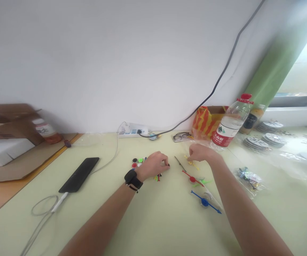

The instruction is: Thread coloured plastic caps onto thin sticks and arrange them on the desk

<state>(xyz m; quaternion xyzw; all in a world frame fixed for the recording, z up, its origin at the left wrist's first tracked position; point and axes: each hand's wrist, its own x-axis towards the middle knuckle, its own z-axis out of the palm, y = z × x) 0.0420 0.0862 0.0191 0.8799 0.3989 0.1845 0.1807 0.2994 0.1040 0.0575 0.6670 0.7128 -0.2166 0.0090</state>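
Observation:
My left hand [155, 165], with a black watch on the wrist, rests on the pale green table [153, 220] with its fingers curled in a pinch on a small dark piece I cannot make out. Beside it lie several small coloured round caps [137, 162] and some coloured bits [157, 177]. My right hand [200, 153] is closed with its fingertips on a yellow clock hand with a round hub [191, 163]. A thin black hand [180, 163] lies between my two hands. A red hand [192, 179] and a blue hand [205, 202] lie nearer to me.
A black phone [79, 174] with a white cable lies at the left. A power strip [132, 131], glasses [182, 136], a striped bag [204, 122] and a water bottle [232, 122] stand by the wall. Stacked clock faces [262, 140] and a plastic bag of parts [248, 176] lie at the right. Cardboard boxes [9, 124] sit far left.

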